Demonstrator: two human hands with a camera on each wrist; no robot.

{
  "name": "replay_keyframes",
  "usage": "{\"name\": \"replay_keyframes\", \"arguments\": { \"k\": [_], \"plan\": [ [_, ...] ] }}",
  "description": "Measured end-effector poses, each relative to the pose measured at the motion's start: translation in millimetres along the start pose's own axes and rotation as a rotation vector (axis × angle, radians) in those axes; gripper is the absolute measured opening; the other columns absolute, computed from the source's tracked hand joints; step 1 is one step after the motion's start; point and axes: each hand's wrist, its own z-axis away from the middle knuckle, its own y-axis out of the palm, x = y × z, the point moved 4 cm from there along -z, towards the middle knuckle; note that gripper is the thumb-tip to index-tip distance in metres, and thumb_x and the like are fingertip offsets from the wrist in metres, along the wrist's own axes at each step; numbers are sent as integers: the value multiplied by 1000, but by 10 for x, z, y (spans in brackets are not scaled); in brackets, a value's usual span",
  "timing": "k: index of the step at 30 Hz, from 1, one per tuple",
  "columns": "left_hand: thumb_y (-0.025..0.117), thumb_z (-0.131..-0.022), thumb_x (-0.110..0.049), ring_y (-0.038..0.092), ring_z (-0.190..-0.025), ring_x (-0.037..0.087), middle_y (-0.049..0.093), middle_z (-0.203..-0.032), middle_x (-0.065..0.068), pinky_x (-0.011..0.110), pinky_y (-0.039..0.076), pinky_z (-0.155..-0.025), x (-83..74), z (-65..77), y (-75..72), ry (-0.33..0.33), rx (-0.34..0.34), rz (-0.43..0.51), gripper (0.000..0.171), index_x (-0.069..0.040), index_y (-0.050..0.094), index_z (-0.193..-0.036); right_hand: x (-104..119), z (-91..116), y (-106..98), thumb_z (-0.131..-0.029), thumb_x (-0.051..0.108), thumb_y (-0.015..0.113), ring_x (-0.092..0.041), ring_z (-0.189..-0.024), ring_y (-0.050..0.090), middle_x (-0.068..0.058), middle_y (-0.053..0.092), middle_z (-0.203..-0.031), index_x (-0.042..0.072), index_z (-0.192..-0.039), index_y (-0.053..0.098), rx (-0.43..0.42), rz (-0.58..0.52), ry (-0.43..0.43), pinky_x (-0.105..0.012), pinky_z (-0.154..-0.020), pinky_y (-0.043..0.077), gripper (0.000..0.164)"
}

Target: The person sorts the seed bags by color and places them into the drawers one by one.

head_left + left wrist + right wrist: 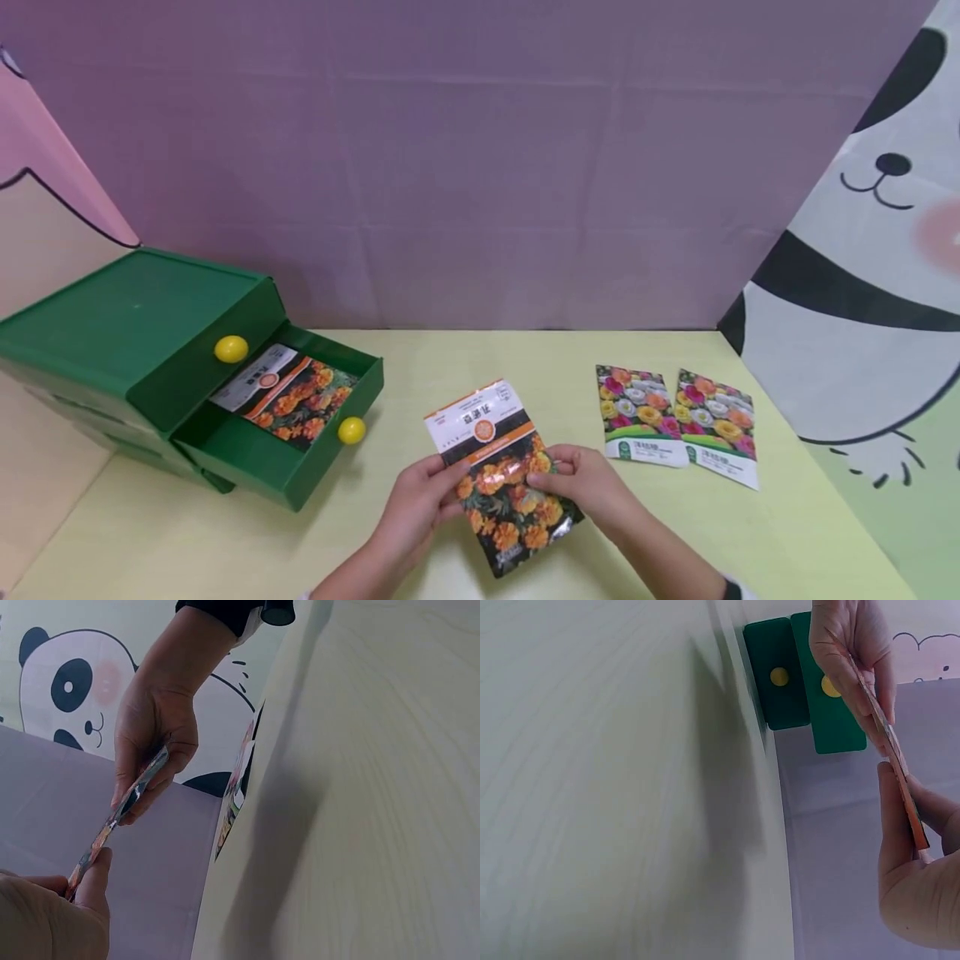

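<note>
Both hands hold one marigold seed packet (510,492) above the table, its orange-flower front facing up and its white end pointing away. My left hand (420,504) pinches the left edge, thumb on top. Across from it, my right hand (592,487) grips the right edge with its thumb over the printed face. Seen edge-on in the left wrist view, the packet (112,821) is a thin slanted sheet between the two hands. A second marigold packet (300,396) lies inside the pulled-out green drawer (288,479) at the left.
The green drawer box (135,321) stands at the table's left, with a yellow knob (231,349) on its upper front and another knob (352,430) on the pulled-out drawer. Two packets with mixed flowers, a left one (641,412) and a right one (716,425), lie on the right.
</note>
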Motion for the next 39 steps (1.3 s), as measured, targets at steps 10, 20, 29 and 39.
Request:
{"name": "replay_keyframes", "arguments": {
  "k": [10,20,29,39],
  "plan": [
    [59,-96,-16,72,-79,16,73,-100,17,28,60,-72,-6,-3,-20,-28,2,-12,45,15,51,-127,8,8,-6,-84,18,74,-16,-72,71,-12,75,-90,-7,-115,61,35,-13,-18,-32,-72,59,42],
    [58,-96,-12,71,-76,12,74,-97,14,23,59,-69,-129,37,-74,-1,-30,-4,43,16,51,-127,78,11,14,-87,21,72,-14,-76,71,-13,74,-96,-9,-122,56,83,-28,-61,-30,-77,58,49],
    [53,-98,-9,67,-69,6,73,-89,2,16,57,-64,-451,173,-333,42,-228,65,39,11,50,-131,158,14,24,-100,37,51,-32,-116,62,-29,49,-139,-8,-143,38,106,-96,-130,-35,-95,54,64],
    [43,-104,-27,71,-89,6,73,-96,-8,20,56,-82,-927,399,-884,87,-233,148,37,-8,40,-135,229,-82,112,-104,36,41,-36,-129,51,-28,44,-143,-11,-144,34,223,-164,-218,-34,-101,48,62]
  ]
}}
